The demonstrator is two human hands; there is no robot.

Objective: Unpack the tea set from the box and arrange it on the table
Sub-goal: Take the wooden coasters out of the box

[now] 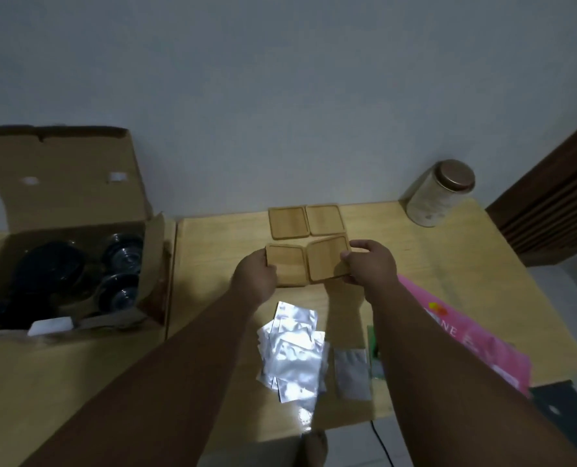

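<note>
Two square bamboo coasters lie side by side at the back of the wooden table. In front of them my left hand holds a third coaster by its left edge. My right hand grips a fourth coaster by its right edge, tilted and touching the third. The open cardboard box stands at the left. Inside it are dark cups in clear wrap and a dark round piece.
A pile of silver foil sachets lies near the table's front edge. A pink packet lies at the right, and a round tin with a brown lid stands at the back right corner. A dark wooden slatted panel rises at the far right.
</note>
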